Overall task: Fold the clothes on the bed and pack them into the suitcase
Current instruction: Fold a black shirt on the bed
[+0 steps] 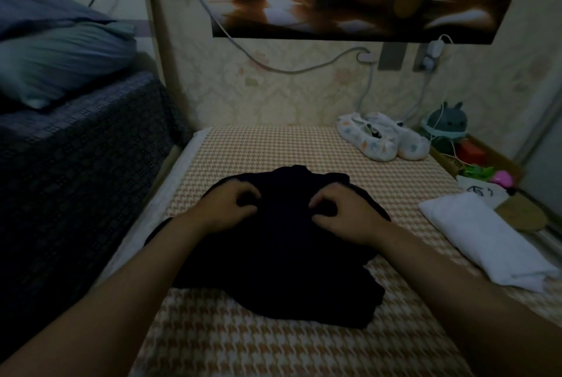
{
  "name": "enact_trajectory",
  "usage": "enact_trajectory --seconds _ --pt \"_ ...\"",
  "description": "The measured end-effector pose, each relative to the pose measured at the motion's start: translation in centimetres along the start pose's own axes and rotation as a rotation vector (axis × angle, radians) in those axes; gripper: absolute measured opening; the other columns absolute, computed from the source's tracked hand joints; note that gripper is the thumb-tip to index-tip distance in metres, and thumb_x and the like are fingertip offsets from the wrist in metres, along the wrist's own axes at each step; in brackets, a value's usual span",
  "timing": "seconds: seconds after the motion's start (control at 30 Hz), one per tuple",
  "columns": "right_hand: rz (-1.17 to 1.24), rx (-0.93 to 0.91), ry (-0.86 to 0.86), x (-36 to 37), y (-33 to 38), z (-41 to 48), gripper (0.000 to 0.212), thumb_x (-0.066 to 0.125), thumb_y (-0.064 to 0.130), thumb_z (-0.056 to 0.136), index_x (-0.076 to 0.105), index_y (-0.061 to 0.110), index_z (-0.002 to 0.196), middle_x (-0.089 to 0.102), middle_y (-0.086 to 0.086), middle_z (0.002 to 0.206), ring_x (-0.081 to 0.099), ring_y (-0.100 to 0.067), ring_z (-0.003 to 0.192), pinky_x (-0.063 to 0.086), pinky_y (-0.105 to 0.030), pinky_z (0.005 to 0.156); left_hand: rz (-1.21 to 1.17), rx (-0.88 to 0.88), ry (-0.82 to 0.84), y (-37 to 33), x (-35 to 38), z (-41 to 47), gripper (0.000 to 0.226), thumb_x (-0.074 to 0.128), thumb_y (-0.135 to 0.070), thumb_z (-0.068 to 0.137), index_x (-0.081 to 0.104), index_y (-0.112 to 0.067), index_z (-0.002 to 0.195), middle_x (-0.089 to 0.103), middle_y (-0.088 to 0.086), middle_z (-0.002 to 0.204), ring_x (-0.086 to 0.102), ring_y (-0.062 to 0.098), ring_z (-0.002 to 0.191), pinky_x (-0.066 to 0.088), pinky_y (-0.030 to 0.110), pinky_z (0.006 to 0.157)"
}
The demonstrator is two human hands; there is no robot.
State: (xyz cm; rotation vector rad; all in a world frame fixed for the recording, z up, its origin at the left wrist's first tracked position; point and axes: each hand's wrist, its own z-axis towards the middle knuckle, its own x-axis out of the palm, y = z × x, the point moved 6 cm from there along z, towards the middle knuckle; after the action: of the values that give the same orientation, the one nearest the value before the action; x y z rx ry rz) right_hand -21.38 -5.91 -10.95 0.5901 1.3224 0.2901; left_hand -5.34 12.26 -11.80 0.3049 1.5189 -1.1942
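Observation:
A black garment (282,255) lies bunched in the middle of the bed (273,148), which has a brown and white houndstooth cover. My left hand (228,209) grips the cloth near its far left part with curled fingers. My right hand (343,212) grips it near the far right part, fingers curled into the fabric. A folded white garment (483,243) lies at the bed's right edge. No suitcase is in view.
Two patterned white slippers (386,139) sit at the bed's far right corner. A plush toy (447,121), a box with small items (474,161) and a round woven fan (523,215) lie on the right. A dark-covered surface with pillows (60,54) stands on the left.

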Motion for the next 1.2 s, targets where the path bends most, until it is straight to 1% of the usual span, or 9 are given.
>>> enact_trajectory --seconds 0.07,0.2,0.37,0.53,0.73,0.8,0.93,1.07,1.2 --pt "0.161 0.002 0.256 1.2 2.6 -1.4 0.019 0.076 0.046 0.076 0.070 0.030 0.086 0.068 0.011 0.095 0.063 -0.004 0.091 0.053 -0.030 0.086 -0.076 -0.027 0.256 -1.0 0.9 -2.4 0.027 0.079 -0.052 0.069 0.063 -0.037 0.085 0.058 -0.013 0.110 0.056 0.009 0.104 0.048 0.038 0.097" --pt "-0.302 -0.014 0.642 4.7 4.1 -4.7 0.057 0.081 0.060 0.059 0.057 0.041 0.106 0.051 0.016 0.112 0.050 -0.009 0.103 0.050 -0.031 0.088 0.321 -0.211 0.780 0.8 2.8 -7.6 0.069 0.083 -0.069 0.046 0.050 -0.045 0.101 0.039 -0.014 0.122 0.039 0.017 0.117 0.044 0.042 0.099" --pt "-0.192 0.051 0.526 3.5 3.6 -4.6 0.019 0.058 0.014 0.088 0.069 0.022 0.101 0.065 0.005 0.107 0.058 -0.012 0.095 0.051 -0.028 0.090 0.258 -0.143 0.482 0.7 0.6 -8.3 0.012 0.069 -0.035 0.086 0.059 -0.033 0.091 0.058 -0.006 0.109 0.056 0.016 0.100 0.049 0.032 0.089" --pt "0.336 0.346 0.365 -1.7 2.5 -4.2 0.025 0.046 0.023 0.100 0.067 0.012 0.091 0.068 -0.009 0.096 0.060 -0.016 0.081 0.049 -0.022 0.070 -0.173 -0.246 0.532 -2.1 -3.6 -8.1 0.028 0.057 -0.035 0.095 0.065 -0.029 0.121 0.066 -0.012 0.119 0.062 0.011 0.107 0.046 0.031 0.097" --pt "-0.201 0.223 -0.264 -4.7 -0.8 -2.7 0.023 0.055 0.020 0.092 0.058 0.019 0.115 0.063 -0.006 0.107 0.060 -0.026 0.094 0.047 -0.037 0.077 0.060 -0.081 -0.201 -3.1 -5.9 -5.3 0.021 0.067 -0.015 0.089 0.058 -0.021 0.108 0.065 0.001 0.103 0.060 0.018 0.088 0.049 0.032 0.073" --pt "-0.379 0.063 -0.344 -3.8 0.1 -3.0 0.036 0.060 0.022 0.089 0.055 0.021 0.125 0.058 -0.006 0.119 0.053 -0.025 0.105 0.045 -0.037 0.087 0.120 -0.104 -0.115 -1.7 -3.8 -4.8 0.037 0.068 -0.014 0.087 0.054 -0.022 0.120 0.063 0.002 0.112 0.061 0.020 0.096 0.049 0.031 0.075" --pt "-0.382 0.084 0.089 1.3 -0.1 -2.2 0.069 0.062 0.046 0.088 0.035 0.021 0.147 0.047 -0.003 0.138 0.049 -0.022 0.122 0.044 -0.035 0.099 0.176 -0.176 0.223 1.1 1.1 -4.5 0.063 0.068 -0.031 0.086 0.040 -0.025 0.142 0.050 -0.003 0.137 0.051 0.021 0.121 0.045 0.036 0.099" --pt "-0.732 0.081 -0.020 1.2 -1.4 -0.3 0.011 0.053 0.018 0.094 0.059 0.016 0.085 0.055 0.002 0.079 0.050 -0.011 0.067 0.037 -0.025 0.057 0.426 -0.205 0.116 2.7 0.9 -2.5 0.033 0.050 -0.019 0.097 0.058 -0.018 0.128 0.059 0.006 0.127 0.055 0.024 0.114 0.042 0.032 0.097" --pt "-0.578 0.182 -0.311 -2.3 -1.8 2.1 0.015 0.054 0.018 0.091 0.068 0.014 0.086 0.062 -0.006 0.092 0.055 -0.022 0.074 0.027 -0.026 0.053 0.568 0.034 -0.281 0.4 -2.8 -0.2 0.009 0.064 -0.001 0.085 0.072 -0.004 0.083 0.065 0.019 0.093 0.061 0.037 0.086 0.051 0.042 0.073"
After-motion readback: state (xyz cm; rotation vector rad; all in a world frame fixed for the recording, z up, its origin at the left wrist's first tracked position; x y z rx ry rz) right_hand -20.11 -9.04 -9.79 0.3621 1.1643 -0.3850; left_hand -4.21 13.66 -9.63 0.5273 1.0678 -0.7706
